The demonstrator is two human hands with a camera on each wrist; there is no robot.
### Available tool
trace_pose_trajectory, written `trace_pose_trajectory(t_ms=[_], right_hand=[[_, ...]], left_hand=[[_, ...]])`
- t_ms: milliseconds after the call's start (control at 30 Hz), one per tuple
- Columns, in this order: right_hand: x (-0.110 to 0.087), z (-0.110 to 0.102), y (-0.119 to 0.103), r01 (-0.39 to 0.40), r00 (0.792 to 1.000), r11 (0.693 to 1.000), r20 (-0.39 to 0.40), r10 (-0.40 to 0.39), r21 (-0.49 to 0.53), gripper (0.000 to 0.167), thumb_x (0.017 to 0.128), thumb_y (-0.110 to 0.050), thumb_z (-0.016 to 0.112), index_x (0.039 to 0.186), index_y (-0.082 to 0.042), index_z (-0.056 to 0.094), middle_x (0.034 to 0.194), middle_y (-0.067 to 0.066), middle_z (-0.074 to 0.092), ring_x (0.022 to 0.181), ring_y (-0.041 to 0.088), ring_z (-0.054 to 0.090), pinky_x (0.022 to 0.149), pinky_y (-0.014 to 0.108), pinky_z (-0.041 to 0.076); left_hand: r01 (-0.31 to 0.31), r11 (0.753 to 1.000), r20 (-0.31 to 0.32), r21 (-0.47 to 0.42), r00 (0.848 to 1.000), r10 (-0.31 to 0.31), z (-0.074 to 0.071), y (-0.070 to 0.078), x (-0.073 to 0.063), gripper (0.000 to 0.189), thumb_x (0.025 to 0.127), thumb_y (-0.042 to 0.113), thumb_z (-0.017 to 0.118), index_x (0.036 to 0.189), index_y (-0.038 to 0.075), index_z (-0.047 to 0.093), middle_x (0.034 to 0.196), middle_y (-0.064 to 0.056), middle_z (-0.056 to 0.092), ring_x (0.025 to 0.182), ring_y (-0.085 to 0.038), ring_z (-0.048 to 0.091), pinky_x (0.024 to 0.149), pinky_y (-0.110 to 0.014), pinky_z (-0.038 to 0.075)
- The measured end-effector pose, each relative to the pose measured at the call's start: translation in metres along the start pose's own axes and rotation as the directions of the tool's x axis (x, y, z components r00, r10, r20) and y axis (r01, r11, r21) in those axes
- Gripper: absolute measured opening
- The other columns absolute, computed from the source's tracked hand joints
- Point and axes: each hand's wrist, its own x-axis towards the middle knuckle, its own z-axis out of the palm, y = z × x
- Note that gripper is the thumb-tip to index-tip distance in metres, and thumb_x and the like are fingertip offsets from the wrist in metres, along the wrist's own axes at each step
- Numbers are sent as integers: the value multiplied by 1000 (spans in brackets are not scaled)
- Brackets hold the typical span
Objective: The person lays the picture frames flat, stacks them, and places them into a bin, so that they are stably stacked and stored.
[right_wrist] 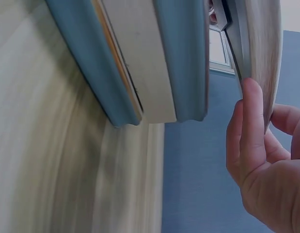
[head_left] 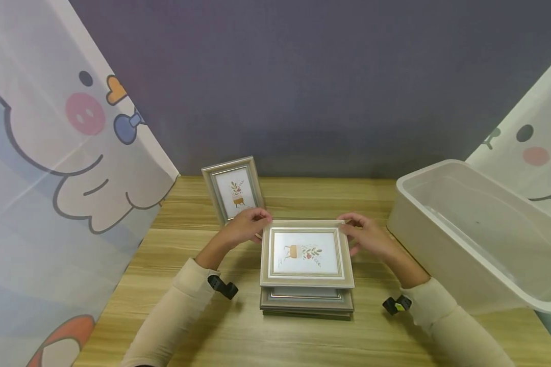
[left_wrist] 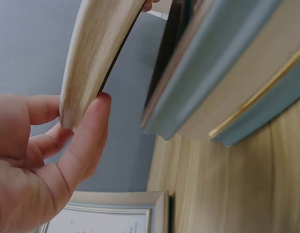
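Both hands hold a beige picture frame [head_left: 306, 253] with a plant print, its picture facing up and turned sideways. My left hand [head_left: 248, 225] pinches the far left corner between thumb and fingers; in the left wrist view that hand [left_wrist: 48, 150] grips the frame's edge [left_wrist: 96, 53]. At the far right corner my right hand [head_left: 367, 235] does the same, and the right wrist view shows its fingers [right_wrist: 253, 131] under the edge. A gap separates the held frame from a stack of frames [head_left: 306, 306] below it, whose upper faces are mostly hidden.
Behind my left hand another picture frame [head_left: 234, 188] stands upright, leaning back, with a similar plant print. A large white plastic bin [head_left: 441, 255] stands at the right on the wooden table [head_left: 188, 204]. A dark grey panel [head_left: 303, 92] rises behind the table, with cartoon-printed sheets [head_left: 41, 153] at both sides.
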Motion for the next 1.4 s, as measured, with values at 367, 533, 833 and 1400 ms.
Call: trace_pose_trajectory(t_ms=[367,533,833,1400], right_hand=[[-5,5,9,-37,998,999,45,37,5,39,103,-25,62,133,-2,56,104,15,58,80,23,67,60,44,63],[-6,6,13,-67,996,998,54,67,8,38,102,-27,62,132,-4,56,104,14,56,81,23,68,59,40,63],[-6,8,16,-76,992,995,110,69,58,40,102,-22,62,133,1,54,102,13,55,78,22,67,56,36,62],[-4,9,20,-126,986,992,112,126,-5,34,100,-22,64,124,2,59,106,13,54,80,21,65,58,34,61]], left_hand=[[30,1000,29,6,999,-30,5,-6,-4,25,106,21,55,122,3,62,109,-13,61,84,-21,64,77,-45,64],[15,999,42,35,999,-16,5,-10,-3,23,106,21,55,119,4,63,103,-12,62,81,-20,65,73,-41,64],[32,997,89,66,995,-38,5,-11,-6,24,106,20,54,117,1,64,97,-10,61,77,-19,64,82,-51,62],[34,992,114,122,992,-48,3,-16,-6,28,104,24,58,119,2,68,100,-8,64,83,-18,64,75,-35,61]])
